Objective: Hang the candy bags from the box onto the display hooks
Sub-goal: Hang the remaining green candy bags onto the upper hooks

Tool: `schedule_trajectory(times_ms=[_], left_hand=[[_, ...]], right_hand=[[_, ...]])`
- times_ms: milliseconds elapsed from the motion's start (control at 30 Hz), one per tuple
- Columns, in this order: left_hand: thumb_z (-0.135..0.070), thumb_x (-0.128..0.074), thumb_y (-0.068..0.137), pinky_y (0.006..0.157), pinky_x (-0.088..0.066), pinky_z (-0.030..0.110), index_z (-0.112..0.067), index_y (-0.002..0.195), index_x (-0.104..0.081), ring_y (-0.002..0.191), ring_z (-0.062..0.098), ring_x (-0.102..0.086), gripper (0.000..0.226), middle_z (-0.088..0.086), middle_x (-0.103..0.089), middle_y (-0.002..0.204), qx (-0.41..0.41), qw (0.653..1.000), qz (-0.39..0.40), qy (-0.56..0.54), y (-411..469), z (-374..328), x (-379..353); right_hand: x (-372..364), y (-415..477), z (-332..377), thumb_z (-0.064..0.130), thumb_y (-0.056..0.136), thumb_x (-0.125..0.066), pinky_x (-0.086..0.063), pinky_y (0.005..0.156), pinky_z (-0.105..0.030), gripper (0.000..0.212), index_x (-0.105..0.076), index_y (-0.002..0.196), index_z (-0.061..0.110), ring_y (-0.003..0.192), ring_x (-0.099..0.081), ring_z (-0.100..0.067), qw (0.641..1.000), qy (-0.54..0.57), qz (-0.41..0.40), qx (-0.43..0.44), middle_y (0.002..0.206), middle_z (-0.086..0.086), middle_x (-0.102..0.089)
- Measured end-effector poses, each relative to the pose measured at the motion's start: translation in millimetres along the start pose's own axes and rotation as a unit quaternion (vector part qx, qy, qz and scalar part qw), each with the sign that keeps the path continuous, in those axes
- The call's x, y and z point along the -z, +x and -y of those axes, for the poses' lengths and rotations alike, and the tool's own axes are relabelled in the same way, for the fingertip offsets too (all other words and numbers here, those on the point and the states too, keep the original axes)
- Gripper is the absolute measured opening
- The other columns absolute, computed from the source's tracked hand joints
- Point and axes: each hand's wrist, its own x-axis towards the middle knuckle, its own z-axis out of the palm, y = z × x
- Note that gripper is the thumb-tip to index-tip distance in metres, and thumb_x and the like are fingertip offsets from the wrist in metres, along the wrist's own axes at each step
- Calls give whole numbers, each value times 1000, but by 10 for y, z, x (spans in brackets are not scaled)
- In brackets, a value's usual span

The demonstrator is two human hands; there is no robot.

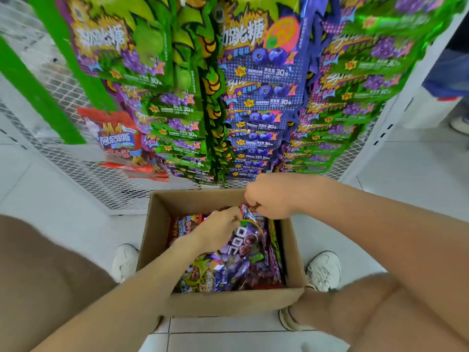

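Picking is the step in hand: a purple candy bag (245, 241) is pinched at its top edge by the right hand (270, 199), fingers curled, and held just beside that by the left hand (219, 229). The bag lies beneath both hands, inside the cardboard box (228, 302). Next it must be lifted clear and threaded onto a display hook (all hidden behind the hung bags (264, 72) beyond the hands).

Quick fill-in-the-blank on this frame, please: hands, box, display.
1. The left hand and right hand both reach into an open cardboard ____ on the floor.
2. The candy bag they grip is mostly ____.
3. The blue hanging bags picture ____.
Missing words: box; purple; blueberries.
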Motion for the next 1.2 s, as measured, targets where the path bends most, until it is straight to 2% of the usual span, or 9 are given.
schedule_trajectory(times_ms=[200, 333, 433, 533, 700, 833, 967, 1100, 1200], left_hand=[[-18, -69, 103, 63, -53, 32, -10, 102, -74, 67, 16, -62, 10, 15, -72, 85, -82, 995, 4, -50, -564, -319, 1190], [-23, -76, 98, 63, -49, 26, -15, 97, -78, 65, 8, -61, 8, -7, -73, 73, -97, 991, -56, -71, -1088, -288, 1774], [-10, -79, 94, 65, -48, 18, -7, 105, -73, 66, 1, -61, 12, -11, -72, 75, -75, 982, -113, -134, -1453, -156, 2080], [4, -78, 89, 64, -49, 22, -9, 114, -69, 65, 3, -56, 29, 2, -67, 83, -63, 975, -153, -148, -1679, -51, 2296], [-9, -90, 82, 59, -41, 37, -25, 111, -71, 61, 16, -48, 38, 9, -55, 76, -63, 955, -248, -153, -1859, 42, 2523], [-18, -89, 84, 81, -56, 36, -17, 114, -65, 86, 17, -68, 38, 12, -71, 106, -30, 883, -406, -233, -1837, 126, 2868], [-22, -84, 86, 100, -46, 38, -7, 128, -52, 118, 31, -55, 54, 13, -56, 126, 80, 793, -598, -85, -1469, 381, 3134], [-22, -89, 83, 92, -34, 22, -1, 128, -46, 117, 29, -48, 66, 18, -48, 131, 93, 751, -650, -66, -1197, 423, 3248], [-21, -91, 80, 93, -45, 35, -6, 125, -45, 109, 29, -54, 66, 14, -52, 124, 98, 729, -672, -85, -1107, 456, 3261]], right_hand=[[244, 39, 390, 50, 85, -75, -51, 64, -43, 41, -50, 89, 17, 65, -53, -21, 991, 105, -74, 39, 74, -2, -54], [401, 140, 696, 49, 92, -75, -26, 51, -35, 50, -44, 73, 15, 51, -28, -15, 965, 211, -134, 81, 59, 0, -34], [459, 281, 887, 48, 97, -69, -34, 51, -39, 41, -63, 81, 11, 53, -39, -15, 910, 357, -191, 88, 60, -13, -45], [471, 386, 1116, 42, 101, -63, -33, 57, -36, 31, -65, 84, 15, 56, -42, -13, 865, 401, -295, 63, 62, -10, -49], [611, 474, 1458, 25, 102, -68, -28, 56, -23, 24, -57, 81, 20, 53, -39, -5, 808, 443, -385, 53, 56, 18, -49], [766, 678, 1606, 29, 100, -64, -55, 76, -39, 7, -70, 101, 24, 80, -69, -19, 767, 463, -438, 70, 86, 7, -74], [828, 870, 1606, 49, 92, -58, -54, 74, -53, 25, -67, 97, 26, 75, -64, -25, 764, 442, -469, 47, 80, 6, -69], [871, 970, 1578, 49, 93, -60, -54, 71, -51, 23, -68, 97, 27, 74, -64, -25, 763, 443, -467, 60, 80, 5, -71], [916, 978, 1607, 40, 96, -62, -51, 67, -49, 12, -66, 94, 30, 69, -61, -24, 760, 450, -464, 70, 75, 7, -69]])
